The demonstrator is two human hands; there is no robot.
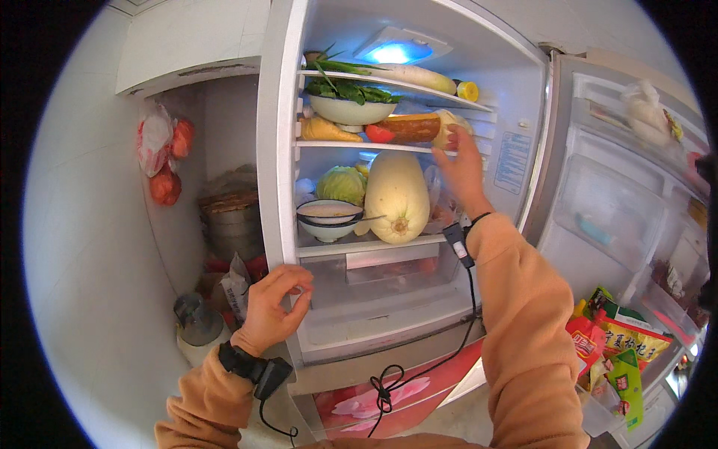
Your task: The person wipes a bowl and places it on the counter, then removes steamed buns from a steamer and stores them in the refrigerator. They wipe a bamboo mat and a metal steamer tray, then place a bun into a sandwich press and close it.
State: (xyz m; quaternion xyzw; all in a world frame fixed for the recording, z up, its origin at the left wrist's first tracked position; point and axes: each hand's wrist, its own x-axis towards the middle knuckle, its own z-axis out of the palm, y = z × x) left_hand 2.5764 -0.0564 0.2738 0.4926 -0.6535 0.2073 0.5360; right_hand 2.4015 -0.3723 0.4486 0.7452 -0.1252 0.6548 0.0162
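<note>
My right hand (pixel 464 165) reaches to the right end of the refrigerator's second shelf (pixel 387 146). Its fingertips meet a pale, rounded item (pixel 447 123), perhaps bagged; whether they grip it is unclear. Left of that item lie a brown, cylindrical food (pixel 412 128) with a red end, a white bowl of leafy greens (pixel 353 109) and a yellowish bundle (pixel 327 129). My left hand (pixel 277 303) hovers at the refrigerator's left front edge, fingers loosely curled and holding nothing visible. Below the right hand's shelf, a large pale squash (pixel 397 193) stands beside a green cabbage (pixel 342 185) and stacked bowls (pixel 330 219).
A white radish (pixel 415 76) lies on the top shelf. The refrigerator door (pixel 606 185) stands wide at right, with snack packets (pixel 617 342) in its lower rack. A black cable (pixel 471 297) hangs from my right wrist. Plastic bags (pixel 162 151) hang in the left alcove.
</note>
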